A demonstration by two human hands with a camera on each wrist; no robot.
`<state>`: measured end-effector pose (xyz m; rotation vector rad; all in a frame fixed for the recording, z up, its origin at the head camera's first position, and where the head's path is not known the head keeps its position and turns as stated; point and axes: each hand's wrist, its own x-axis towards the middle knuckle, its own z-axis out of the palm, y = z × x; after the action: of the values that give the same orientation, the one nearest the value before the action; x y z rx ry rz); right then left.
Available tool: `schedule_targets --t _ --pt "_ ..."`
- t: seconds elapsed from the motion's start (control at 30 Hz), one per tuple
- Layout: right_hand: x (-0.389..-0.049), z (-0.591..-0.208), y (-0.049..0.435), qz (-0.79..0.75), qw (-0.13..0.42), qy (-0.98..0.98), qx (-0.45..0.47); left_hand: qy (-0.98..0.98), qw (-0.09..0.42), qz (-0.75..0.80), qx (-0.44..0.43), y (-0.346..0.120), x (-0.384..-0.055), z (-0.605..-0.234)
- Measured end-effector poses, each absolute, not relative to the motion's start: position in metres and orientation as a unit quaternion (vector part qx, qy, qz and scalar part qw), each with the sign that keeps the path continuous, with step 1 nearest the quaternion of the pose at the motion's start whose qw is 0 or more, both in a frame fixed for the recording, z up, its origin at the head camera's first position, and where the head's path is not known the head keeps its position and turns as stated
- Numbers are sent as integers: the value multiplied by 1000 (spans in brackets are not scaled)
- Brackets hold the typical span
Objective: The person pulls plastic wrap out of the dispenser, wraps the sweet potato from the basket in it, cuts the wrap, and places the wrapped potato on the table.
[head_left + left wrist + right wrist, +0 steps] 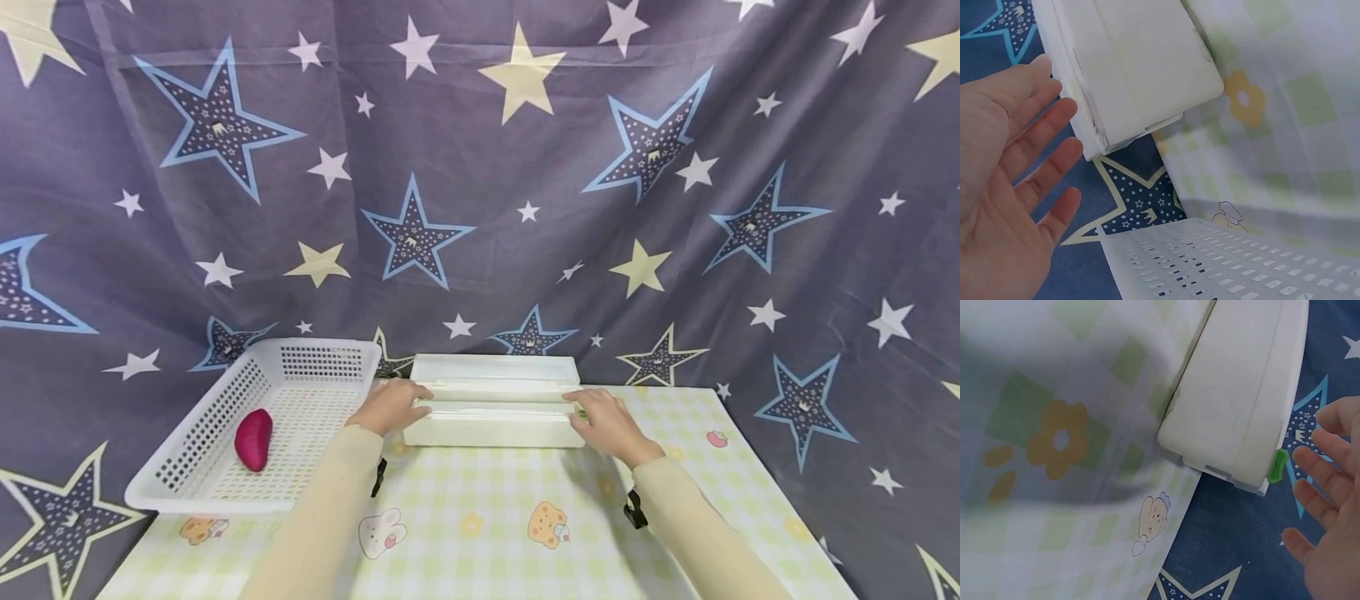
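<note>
A long white box (491,431) stands at the back of the table, its lid (495,367) raised behind it. At its left end is my left hand (390,406), with the thumb at the box's upper edge. My right hand (609,425) is at the other end, thumb likewise near the edge. Both wrist views show loosely spread fingers beside the box, with nothing gripped. A small green piece (1278,465) sticks out at the box's right end. The inside of the box is mostly hidden.
To the left stands a white perforated plastic basket (217,504), holding a magenta, plump, curved thing (253,439) like a sweet potato. A checked cloth (465,492) with cartoon prints covers the table. Behind hangs a dark curtain (480,142) with stars.
</note>
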<state>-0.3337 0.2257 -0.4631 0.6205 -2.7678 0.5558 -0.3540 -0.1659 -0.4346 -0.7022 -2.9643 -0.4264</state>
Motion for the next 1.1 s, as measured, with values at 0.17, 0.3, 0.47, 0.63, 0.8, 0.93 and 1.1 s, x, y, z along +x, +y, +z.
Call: schedule_targets --t 0.17,0.3,0.47,0.63,0.8,0.93,1.1 --pt "-342 -464 227 169 97 -958 210 -966 14 -123 -229 -165 -357 -435" --pt "-345 -466 227 149 83 -963 206 -963 5 -127 -237 -165 -356 -436" --pt "-347 -470 225 124 85 -965 215 -958 0 -148 -244 -165 -356 -437" --pt "-351 -472 224 110 95 -967 208 -958 1 -155 -243 -164 -356 -438" --pt "-354 -475 224 107 91 -970 197 -962 -3 -147 -231 -164 -357 -438" --pt "-356 -475 223 120 91 -971 187 -965 11 -136 -225 -164 -358 -439" --pt "-358 -474 220 127 82 -973 177 -967 17 -133 -216 -164 -360 -443"
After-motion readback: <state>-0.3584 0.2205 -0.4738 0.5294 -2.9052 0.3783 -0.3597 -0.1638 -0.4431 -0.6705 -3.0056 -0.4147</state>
